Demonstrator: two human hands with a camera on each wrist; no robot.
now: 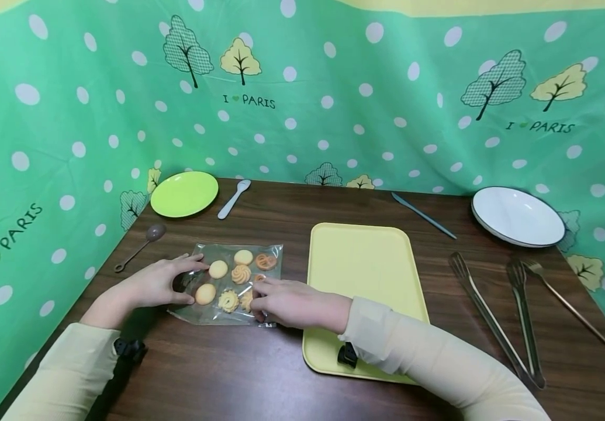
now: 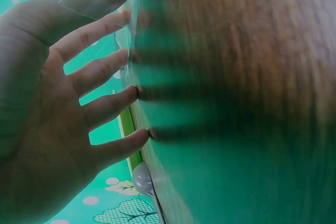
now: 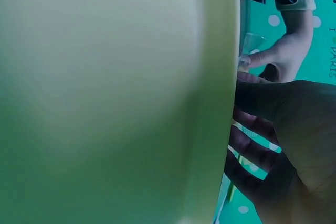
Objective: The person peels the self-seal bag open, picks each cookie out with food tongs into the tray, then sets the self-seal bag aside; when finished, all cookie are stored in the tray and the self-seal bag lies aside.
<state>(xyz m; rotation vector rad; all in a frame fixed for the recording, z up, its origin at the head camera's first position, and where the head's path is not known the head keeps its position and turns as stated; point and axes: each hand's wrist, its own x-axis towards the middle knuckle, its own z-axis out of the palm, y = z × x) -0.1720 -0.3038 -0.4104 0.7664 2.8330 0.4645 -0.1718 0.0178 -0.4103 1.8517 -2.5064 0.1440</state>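
Note:
A clear plastic bag [image 1: 213,313] with several cookies [image 1: 241,273] inside lies flat on the dark wooden table. At the bag's left edge, my left hand [image 1: 160,282] rests with spread fingers, thumb near a plain round cookie [image 1: 205,294]. The left wrist view shows those fingers [image 2: 107,109] nearly straight, their tips at the surface. My right hand [image 1: 291,303] lies over the bag's right side, fingertips down on it and partly covering a pretzel-like piece and a flower-shaped cookie. In the right wrist view the tray's rim hides the right fingertips.
A yellow tray [image 1: 362,257] lies right of the bag, under my right forearm. Behind are a green plate [image 1: 183,194] and a pale spoon [image 1: 234,200]; a brown spoon [image 1: 141,245] is at left. Rightward lie a blue knife [image 1: 423,215], tongs [image 1: 491,318], a fork [image 1: 576,307] and a white dish [image 1: 518,215].

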